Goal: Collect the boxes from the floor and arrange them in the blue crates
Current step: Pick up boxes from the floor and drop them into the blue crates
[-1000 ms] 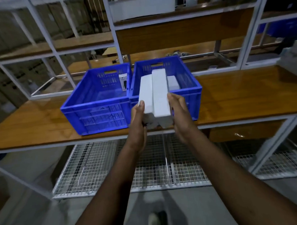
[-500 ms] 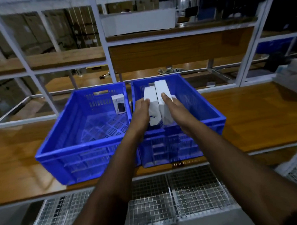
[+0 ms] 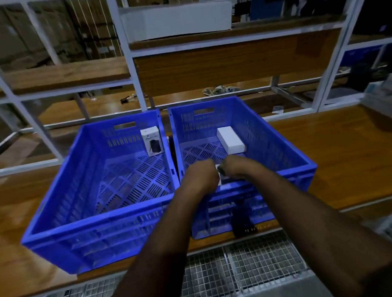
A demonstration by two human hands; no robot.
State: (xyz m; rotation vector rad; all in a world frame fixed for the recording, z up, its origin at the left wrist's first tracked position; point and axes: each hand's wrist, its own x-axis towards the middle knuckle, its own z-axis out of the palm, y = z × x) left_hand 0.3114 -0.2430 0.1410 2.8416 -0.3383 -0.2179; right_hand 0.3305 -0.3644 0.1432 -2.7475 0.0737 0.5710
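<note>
Wood-grain desk [image 3: 339,155] in a white metal rack frame, wire-mesh shelf [image 3: 252,269] below at frame bottom, more wooden shelves behind, long white carton [image 3: 176,20] on the upper shelf at top centre; room dim. Two blue crates side by side on the desk, rigid plastic, slotted floors and vented walls: left crate [image 3: 65,223] centre-left, right crate [image 3: 289,153] centre. Left crate holds one small printed box [image 3: 152,140] standing upright against the far-right corner. Right crate holds a plain white rectangular box [image 3: 230,139] lying flat near the back, long axis running near to far, angled slightly toward frame right. Left hand [image 3: 201,178] and right hand [image 3: 238,166] are both down inside the right crate near its front wall, fingers curled round white boxes [image 3: 219,172], only a sliver visible between them, so orientation can't be read.
</note>
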